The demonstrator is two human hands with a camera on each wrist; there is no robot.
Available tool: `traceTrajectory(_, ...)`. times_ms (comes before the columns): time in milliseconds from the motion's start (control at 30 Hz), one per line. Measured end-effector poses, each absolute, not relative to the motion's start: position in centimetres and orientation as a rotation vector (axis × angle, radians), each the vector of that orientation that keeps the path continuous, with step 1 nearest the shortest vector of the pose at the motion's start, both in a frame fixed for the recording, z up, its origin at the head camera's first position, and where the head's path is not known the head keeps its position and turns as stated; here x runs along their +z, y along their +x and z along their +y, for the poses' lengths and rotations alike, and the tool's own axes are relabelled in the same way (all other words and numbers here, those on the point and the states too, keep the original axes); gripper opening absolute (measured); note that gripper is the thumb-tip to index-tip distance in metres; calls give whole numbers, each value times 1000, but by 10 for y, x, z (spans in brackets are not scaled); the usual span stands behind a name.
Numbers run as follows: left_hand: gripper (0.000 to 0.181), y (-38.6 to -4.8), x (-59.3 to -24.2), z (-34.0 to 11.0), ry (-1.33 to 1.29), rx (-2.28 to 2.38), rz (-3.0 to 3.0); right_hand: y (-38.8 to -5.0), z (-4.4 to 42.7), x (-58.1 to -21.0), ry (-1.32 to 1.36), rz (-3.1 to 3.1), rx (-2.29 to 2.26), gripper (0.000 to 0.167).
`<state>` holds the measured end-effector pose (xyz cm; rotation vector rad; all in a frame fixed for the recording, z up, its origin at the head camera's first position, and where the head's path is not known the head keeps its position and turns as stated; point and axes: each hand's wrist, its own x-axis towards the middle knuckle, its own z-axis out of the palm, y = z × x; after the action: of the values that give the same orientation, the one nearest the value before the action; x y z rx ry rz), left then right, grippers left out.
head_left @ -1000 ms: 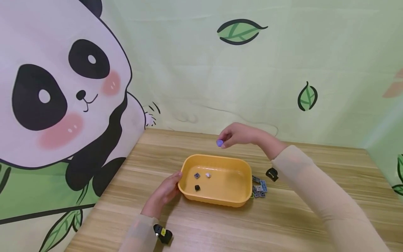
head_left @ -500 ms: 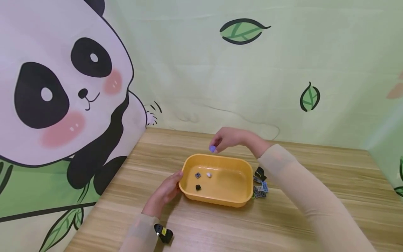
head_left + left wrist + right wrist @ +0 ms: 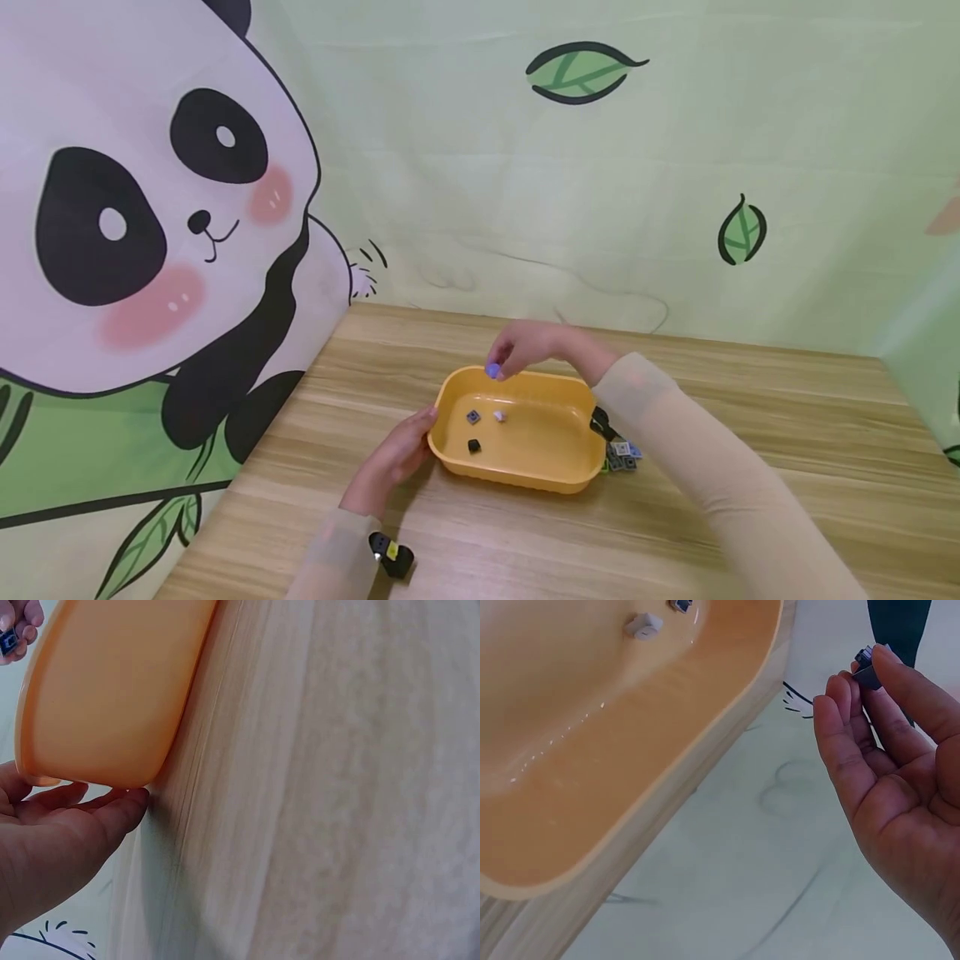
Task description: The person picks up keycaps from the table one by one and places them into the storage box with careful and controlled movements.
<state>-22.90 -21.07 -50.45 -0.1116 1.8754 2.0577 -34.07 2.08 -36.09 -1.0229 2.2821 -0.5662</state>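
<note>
My left hand [image 3: 396, 457] grips the left end of a yellow bin [image 3: 517, 477]; in the left wrist view that hand [image 3: 64, 840] has its fingers against the bin's end [image 3: 112, 712]. Over the bin's back rim, near its left corner, my right hand [image 3: 525, 346] pinches a small blue-purple piece [image 3: 492, 370]. The same piece [image 3: 867, 673] looks dark in the right wrist view, between thumb and fingers of the hand [image 3: 900, 765]. Inside the bin lie a grey piece [image 3: 473, 417], a white piece [image 3: 500, 416] and a black piece [image 3: 474, 446].
Several grey and blue pieces [image 3: 621, 459] lie against the bin's right side, partly hidden by it. A black wrist device [image 3: 602, 423] is at my right sleeve, and another black one [image 3: 392, 556] at my left sleeve. A panda-print backdrop [image 3: 480, 167] stands behind the wooden table [image 3: 480, 550].
My right hand has moved left and down toward the bin with the blue-purple piece pinched in it. The left hand keeps its grip on the bin.
</note>
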Motion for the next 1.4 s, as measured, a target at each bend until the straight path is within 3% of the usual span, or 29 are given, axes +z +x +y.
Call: traceTrajectory(1400, 56, -229, -507, -210, -128, 2065, 1903, -330, -6, -438, -896, 2138, -473, 20)
